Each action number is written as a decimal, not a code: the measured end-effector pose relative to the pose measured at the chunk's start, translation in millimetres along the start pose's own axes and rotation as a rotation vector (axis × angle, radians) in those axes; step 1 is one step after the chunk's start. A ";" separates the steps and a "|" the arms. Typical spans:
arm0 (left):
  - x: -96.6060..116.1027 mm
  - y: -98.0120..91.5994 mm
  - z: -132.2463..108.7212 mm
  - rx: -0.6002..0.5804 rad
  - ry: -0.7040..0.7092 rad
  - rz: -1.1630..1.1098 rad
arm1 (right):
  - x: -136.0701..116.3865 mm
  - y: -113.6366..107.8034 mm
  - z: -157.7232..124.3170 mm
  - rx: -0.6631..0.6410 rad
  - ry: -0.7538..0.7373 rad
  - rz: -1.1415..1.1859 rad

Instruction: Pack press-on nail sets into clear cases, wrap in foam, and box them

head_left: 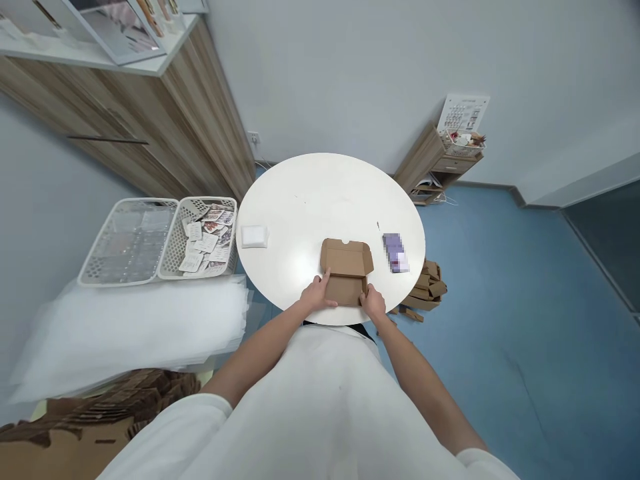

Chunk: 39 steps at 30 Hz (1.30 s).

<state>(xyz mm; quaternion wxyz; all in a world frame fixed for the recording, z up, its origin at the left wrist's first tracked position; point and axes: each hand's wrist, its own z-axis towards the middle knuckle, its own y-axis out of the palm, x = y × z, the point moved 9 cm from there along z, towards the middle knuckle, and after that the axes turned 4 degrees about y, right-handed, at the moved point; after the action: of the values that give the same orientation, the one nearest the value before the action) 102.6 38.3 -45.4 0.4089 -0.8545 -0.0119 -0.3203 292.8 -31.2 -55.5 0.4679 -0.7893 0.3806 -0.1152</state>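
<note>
A brown cardboard mailer box [345,291] lies near the front edge of the round white table [330,193], its lid raised at the back with side flaps spread out. Nothing shows inside it. My left hand [317,294] holds the left side, with a finger along the wall and the thumb at the front edge. At the right wall, my right hand [374,303] is closed around the side, its thumb towards the inside. To the right of the box lies a purple item [394,250], blurred by pixelation. A white packet [254,237] rests at the table's left edge.
Left of the table stand a white basket [173,250] of printed cards and another basket [90,257] of clear packages. Clear plastic sheets [150,320] and folded cardboard [100,433] are stacked nearby. More cardboard [427,290] sits on the floor at right. A wooden cabinet [200,100] stands behind.
</note>
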 end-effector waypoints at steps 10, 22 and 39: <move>-2.5 7.1 -19.0 0.173 0.061 -0.259 | 1.7 1.4 -12.4 -0.006 -0.080 0.280; -38.6 27.9 -47.2 0.057 -0.357 -0.989 | 17.0 28.7 -30.4 -0.395 0.090 1.284; -18.2 3.3 -1.7 0.323 -0.375 -1.139 | -27.0 4.7 30.0 -0.510 -0.193 1.236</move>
<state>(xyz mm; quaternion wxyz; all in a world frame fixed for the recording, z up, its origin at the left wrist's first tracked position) 88.2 39.2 -57.1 0.2887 -0.6831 -0.5859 -0.3268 288.2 6.2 -70.7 0.2790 -0.5189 0.7339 0.3381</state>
